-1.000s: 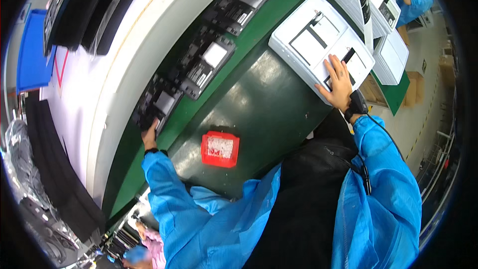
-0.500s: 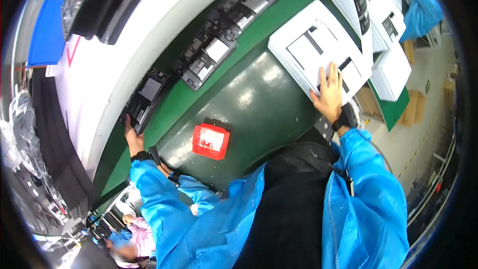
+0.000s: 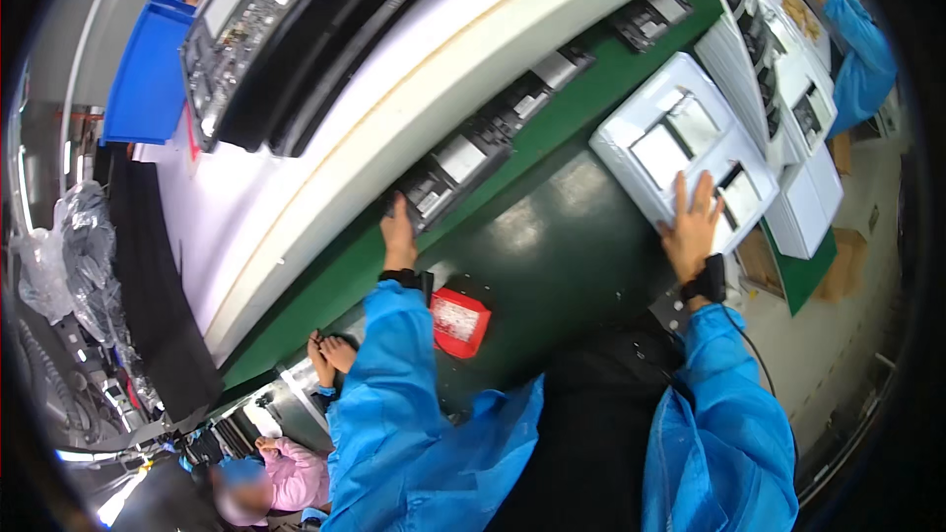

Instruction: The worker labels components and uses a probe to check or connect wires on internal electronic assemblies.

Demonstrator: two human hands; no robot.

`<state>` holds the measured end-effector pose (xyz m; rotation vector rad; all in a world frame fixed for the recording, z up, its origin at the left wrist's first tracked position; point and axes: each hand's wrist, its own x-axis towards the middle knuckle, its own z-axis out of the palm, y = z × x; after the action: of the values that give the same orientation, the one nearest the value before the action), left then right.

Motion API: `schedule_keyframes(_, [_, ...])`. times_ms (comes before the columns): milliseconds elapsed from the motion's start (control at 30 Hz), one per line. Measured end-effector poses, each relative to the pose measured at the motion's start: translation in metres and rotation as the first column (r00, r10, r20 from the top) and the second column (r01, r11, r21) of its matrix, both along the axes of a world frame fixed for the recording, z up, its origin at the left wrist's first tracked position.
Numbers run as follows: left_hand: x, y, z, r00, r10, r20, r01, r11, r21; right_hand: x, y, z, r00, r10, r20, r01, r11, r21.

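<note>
My left hand (image 3: pixel 398 233) grips the near end of a black electronic unit (image 3: pixel 448 179) with a silver panel and a white label; some of its fingers are hidden against the unit. The unit lies at the near end of a row on the green strip of the bench. My right hand (image 3: pixel 695 230) rests with fingers spread on a stack of white trays (image 3: pixel 631 153), beside the dark-edged cutouts in the top one. Between the hands, nearer to me, a small red box (image 3: pixel 460 323) with a whitish inside stands on the dark green surface.
More black units (image 3: pixel 650 20) lie further along the strip. A raised white ledge (image 3: pixel 325 187) runs behind it, carrying long black parts. A blue bin (image 3: pixel 148 69) stands far left. Another person's hands (image 3: pixel 332 355) are left of my left arm; a blue sleeve (image 3: pixel 862 59) shows far right.
My left hand has moved right and forward along the strip. The separate unit it held at the left no longer shows there. My right hand stays on the trays; the whole view has shifted.
</note>
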<state>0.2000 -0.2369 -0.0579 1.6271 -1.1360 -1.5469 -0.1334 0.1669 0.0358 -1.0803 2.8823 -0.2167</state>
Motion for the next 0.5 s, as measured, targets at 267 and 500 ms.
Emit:
schedule_keyframes(267, [0.008, -0.012, -0.035, 0.959, -0.138, 0.248, 0.136, 0.990, 0.025, -0.084, 0.012, -0.011, 0.992, -0.022, -0.125, 0.032, 0.996, 0.082])
schedule_keyframes(500, [0.021, -0.025, -0.027, 0.999, 0.038, -0.001, -0.036, 0.957, 0.287, -0.090, -0.001, -0.013, 0.988, -0.030, -0.152, 0.044, 0.995, 0.089])
